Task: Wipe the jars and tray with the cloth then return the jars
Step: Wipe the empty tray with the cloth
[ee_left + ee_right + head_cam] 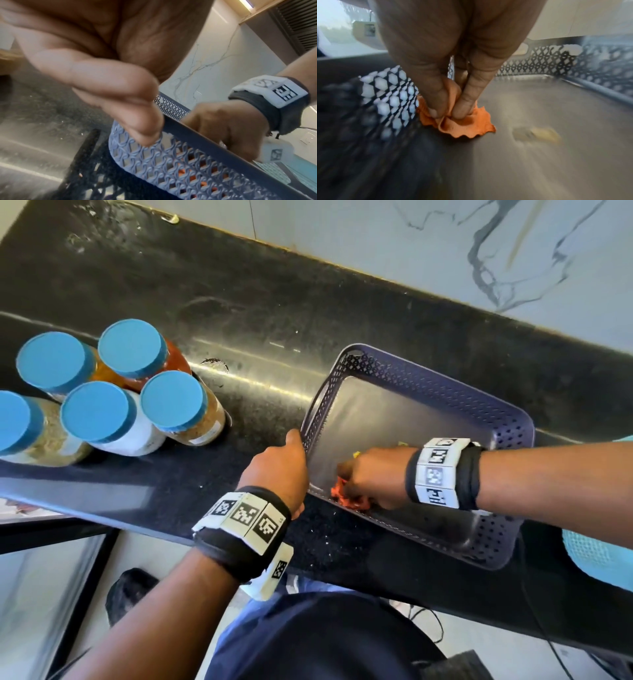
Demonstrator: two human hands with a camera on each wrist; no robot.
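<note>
A dark blue lattice-walled tray [428, 378] lies on the black counter at centre right. My right hand [356, 484] is inside it near the front left corner, pinching a crumpled orange cloth [346, 499] against the tray floor; the right wrist view shows fingers [465, 102] bunching the cloth [467, 127] by the wall [547, 63]. My left hand [294, 446] is outside the tray's left end, straight fingers [137, 121] touching the lattice wall [188, 162]. Several blue-lidded jars [99, 412] stand together on the counter at far left.
A small yellow scrap [537, 134] lies on the tray floor beside the cloth. A teal mesh object [596, 553] sits at the right edge. The counter [239, 302] runs back to a marble wall; its front edge is close to my body.
</note>
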